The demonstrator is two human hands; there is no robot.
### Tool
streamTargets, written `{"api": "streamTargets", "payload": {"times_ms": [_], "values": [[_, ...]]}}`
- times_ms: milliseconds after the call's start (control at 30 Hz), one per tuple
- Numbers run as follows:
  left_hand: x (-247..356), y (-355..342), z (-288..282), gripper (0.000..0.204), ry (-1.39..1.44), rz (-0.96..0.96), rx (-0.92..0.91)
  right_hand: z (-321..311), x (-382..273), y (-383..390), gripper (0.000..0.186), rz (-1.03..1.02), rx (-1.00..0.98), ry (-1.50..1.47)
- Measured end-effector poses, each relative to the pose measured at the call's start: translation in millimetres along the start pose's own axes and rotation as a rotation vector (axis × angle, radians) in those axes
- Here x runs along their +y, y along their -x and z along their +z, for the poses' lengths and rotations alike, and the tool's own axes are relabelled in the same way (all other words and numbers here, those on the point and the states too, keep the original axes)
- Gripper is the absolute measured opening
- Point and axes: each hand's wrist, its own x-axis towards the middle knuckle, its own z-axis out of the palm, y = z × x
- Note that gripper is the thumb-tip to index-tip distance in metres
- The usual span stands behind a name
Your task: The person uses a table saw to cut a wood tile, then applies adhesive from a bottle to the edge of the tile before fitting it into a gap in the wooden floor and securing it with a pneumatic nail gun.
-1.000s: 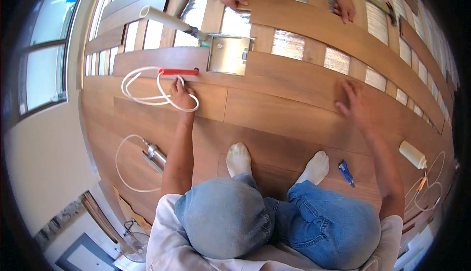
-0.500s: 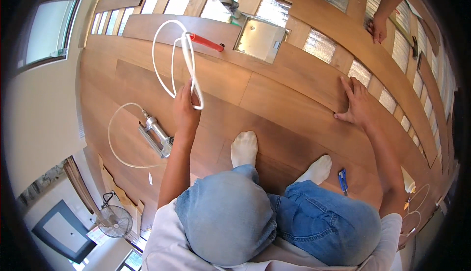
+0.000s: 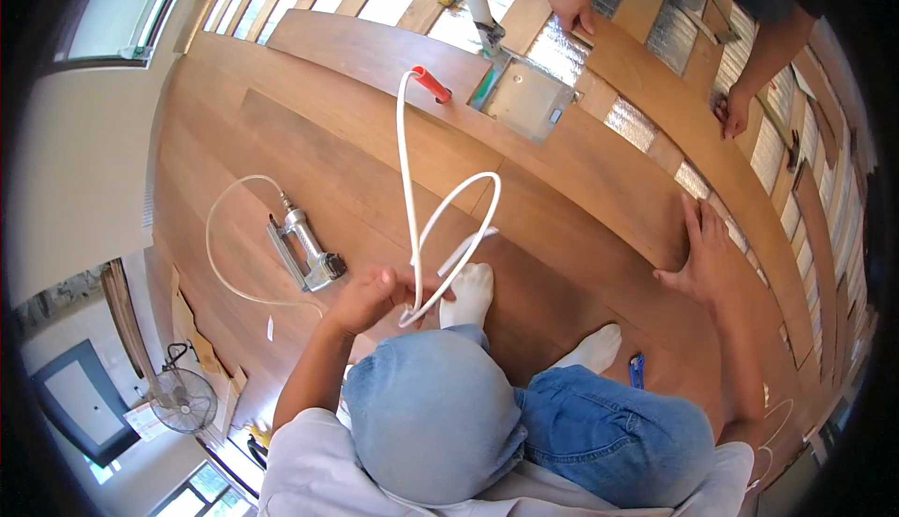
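Note:
My left hand, near my left knee, has its fingers around the lower bend of a white cable. The cable rises in a loose loop and enters a red tube, which stands out of a hole in a floor plank. Resting on the planks at the right, my right hand is open with fingers spread, close to the edge of the laid boards. A metal floor box sits beside the tube.
A nail gun with a clear hose lies at the left. A blue cutter lies by my right foot. Another person's hands touch a long loose plank over battens and silver foil. A fan stands behind left.
My left hand has drawn back toward my knee, bringing the cable loop nearer and to the right. Less of the red tube shows. My right hand stays on the planks.

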Motion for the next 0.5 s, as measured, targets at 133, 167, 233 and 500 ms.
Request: {"api": "streamTargets", "payload": {"times_ms": [133,167,233,500], "values": [[-53,-2,-19,0.073,0.412,0.013,-0.075,-34,-25,19,0.128,0.035,0.023,0.040],[-58,-4,-22,0.069,0.417,-0.043,0.018,-43,-27,23,0.128,0.035,0.031,0.056],[-49,-17,-20,0.059,0.583,-0.008,0.143,-59,-36,30,0.127,0.074,0.033,0.124],[16,-116,-101,0.067,0.452,0.291,0.308,-141,-81,54,0.125,0.113,0.006,0.129]]}}
